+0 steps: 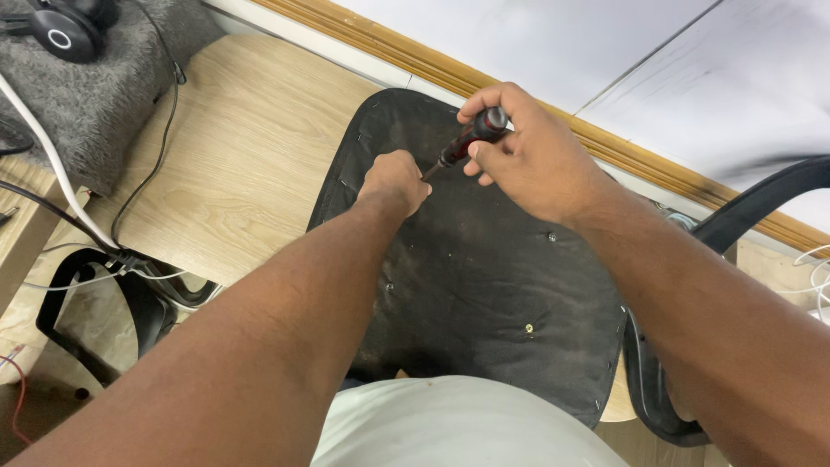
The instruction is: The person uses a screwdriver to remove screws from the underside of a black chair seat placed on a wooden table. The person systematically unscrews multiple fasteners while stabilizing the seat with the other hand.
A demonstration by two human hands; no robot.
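Screwdriver: tip is hidden behind the left hand; contact with the surface cannot be made out. Red-and-black handle is clasped in the curled fingers of the right hand, slanting down toward 8 o'clock. Left hand is closed in a fist around the shaft's lower end. Black seat underside: worn, dusty, stapled along the rim; near edge is covered by pale clothing. Bare wooden floor is seen at 9 o'clock; black chair arm is cut off at 3 o'clock.
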